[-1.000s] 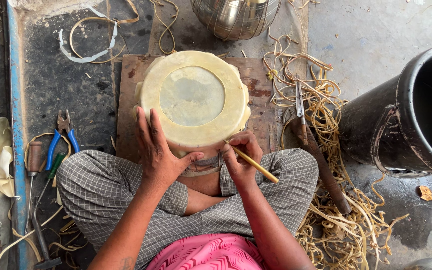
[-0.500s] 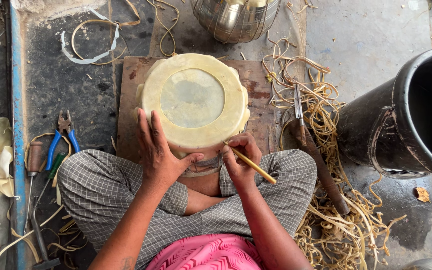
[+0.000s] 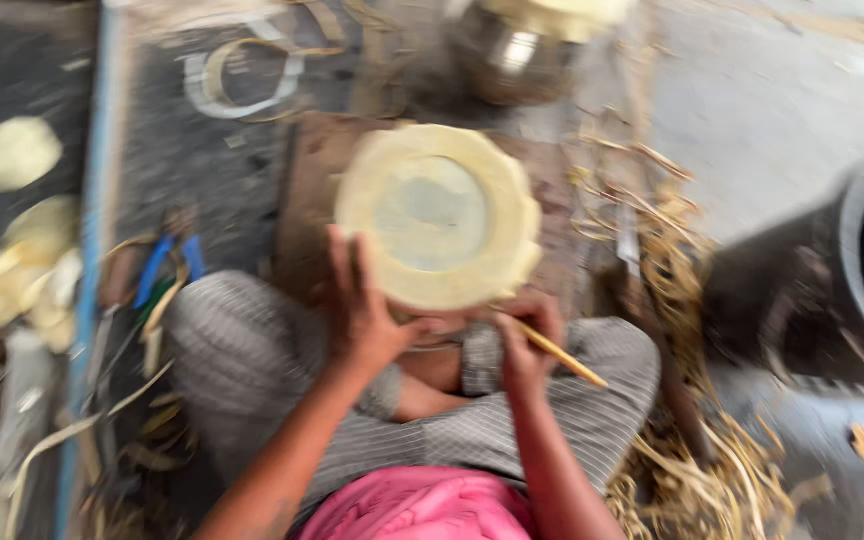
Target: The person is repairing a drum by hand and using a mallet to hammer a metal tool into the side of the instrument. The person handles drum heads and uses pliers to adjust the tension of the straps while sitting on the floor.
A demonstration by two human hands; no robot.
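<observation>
**Round woven piece steadied over the lap**

Over the crossed legs, a pale round woven disc (image 3: 439,216) is tilted up on a brown board (image 3: 312,190); the left hand (image 3: 367,315) has its grip clenched on the near rim, fingers spread up the edge; the right hand (image 3: 524,335) pinches a thin yellow stick (image 3: 557,352) against the lower rim; the disc looks light and fairly stiff, its scalloped edge likely brittle, best held by the rim; blue-handled pliers (image 3: 167,265) lie left, loose strips (image 3: 712,470) right
</observation>
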